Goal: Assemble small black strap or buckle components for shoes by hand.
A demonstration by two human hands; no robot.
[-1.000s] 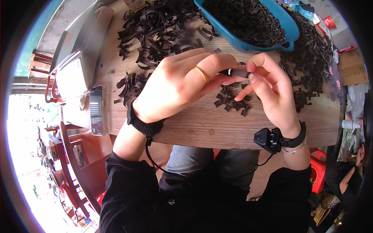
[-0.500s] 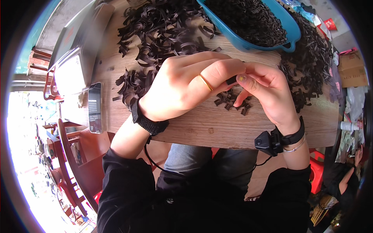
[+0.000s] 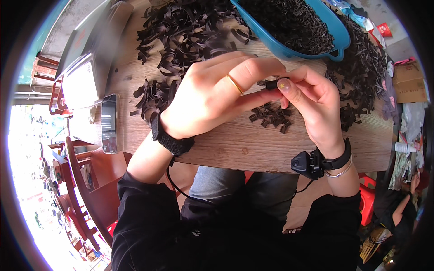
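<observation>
A small black strip (image 3: 271,84) is bent into a short roll between my two hands, above the table. My right hand (image 3: 314,97) is closed, pinching its right end between thumb and fingers. My left hand (image 3: 210,95), with a gold ring, curls in from the other side. One fingertip is above the strip and another touches it from below; the exact contact is partly hidden. Below the hands lies a small pile of short folded black pieces (image 3: 273,117). Long loose black strips (image 3: 190,31) spread over the table beyond my left hand.
A blue basin (image 3: 280,49) full of small black pieces stands at the far right. More black pieces (image 3: 357,72) heap beside it on the wooden table (image 3: 217,151). A phone (image 3: 110,124) lies at the left edge near a box (image 3: 90,49). A wooden chair (image 3: 101,189) stands left.
The fingertips of my left hand have parted around the black strip, showing more of it. A finger that pointed down at the small pile has lifted away. My right hand keeps its pinch.
</observation>
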